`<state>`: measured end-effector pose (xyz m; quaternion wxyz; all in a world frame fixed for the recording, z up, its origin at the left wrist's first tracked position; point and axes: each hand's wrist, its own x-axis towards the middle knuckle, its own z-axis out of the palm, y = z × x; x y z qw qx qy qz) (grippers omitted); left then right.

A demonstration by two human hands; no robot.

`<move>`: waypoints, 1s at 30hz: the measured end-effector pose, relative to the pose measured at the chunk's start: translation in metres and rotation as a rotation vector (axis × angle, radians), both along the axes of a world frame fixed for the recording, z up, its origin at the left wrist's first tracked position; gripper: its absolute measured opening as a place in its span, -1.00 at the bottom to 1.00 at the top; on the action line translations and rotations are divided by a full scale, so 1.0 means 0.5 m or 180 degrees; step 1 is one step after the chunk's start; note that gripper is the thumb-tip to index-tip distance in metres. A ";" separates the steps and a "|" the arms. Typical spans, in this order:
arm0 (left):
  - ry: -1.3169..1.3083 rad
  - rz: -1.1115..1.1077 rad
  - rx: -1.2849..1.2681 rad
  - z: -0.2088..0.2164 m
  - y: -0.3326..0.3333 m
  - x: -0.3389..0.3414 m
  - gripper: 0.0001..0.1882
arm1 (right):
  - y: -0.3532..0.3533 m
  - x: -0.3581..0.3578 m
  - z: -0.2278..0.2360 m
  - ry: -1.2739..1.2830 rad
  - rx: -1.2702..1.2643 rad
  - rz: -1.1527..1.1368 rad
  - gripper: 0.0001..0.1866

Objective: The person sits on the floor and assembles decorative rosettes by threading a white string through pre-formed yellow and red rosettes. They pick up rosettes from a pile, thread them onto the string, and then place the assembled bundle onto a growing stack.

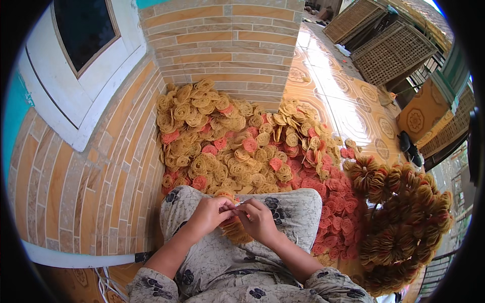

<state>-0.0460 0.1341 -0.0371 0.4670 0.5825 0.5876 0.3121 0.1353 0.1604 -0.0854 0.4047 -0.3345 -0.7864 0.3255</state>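
Observation:
My left hand (211,216) and my right hand (259,220) meet over my lap, fingertips pinched close together. Between them is something small and pale, too small to make out. Just below the fingers, a bundle of tan and coral rosettes (236,234) rests on the patterned cloth over my legs, partly covered by my hands. A large pile of loose tan rosettes (197,123), coiled like flowers, spreads in front of my knees with some coral ones mixed in. More coral rosettes (339,209) lie heaped beside my right knee.
To the right stand thick bunches of stacked tan and reddish rosettes (399,222). A tiled wall (217,45) borders the pile, with a white-framed door (76,91) at left. Dark footwear (409,147) and woven panels (394,53) are farther right. White cords (107,283) lie at lower left.

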 end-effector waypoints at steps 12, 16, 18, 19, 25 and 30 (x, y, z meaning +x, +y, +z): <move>0.0385 -0.0080 0.0335 -0.022 -0.010 -0.017 -0.91 | 0.024 0.027 0.008 -0.0775 -0.0202 0.0108 -0.77; -0.0540 0.0237 0.0005 -0.045 -0.007 -0.030 -0.88 | 0.017 0.026 0.007 -0.0344 0.0388 0.0126 -0.78; -0.0526 0.0174 -0.0095 -0.051 -0.006 -0.036 -0.88 | 0.016 0.016 0.005 -0.0058 -0.0109 0.0013 -0.79; -0.0542 0.0144 -0.0122 -0.052 -0.007 -0.037 -0.89 | 0.014 0.010 0.002 0.0106 -0.0378 -0.0033 -0.80; -0.0636 0.0195 -0.0096 -0.057 -0.012 -0.034 -0.91 | 0.025 0.006 -0.019 -0.0674 -0.0170 0.0199 -0.84; -0.0587 0.0304 0.0149 -0.054 -0.018 -0.035 -0.91 | 0.011 0.005 -0.035 -0.0109 0.0348 0.0504 -0.86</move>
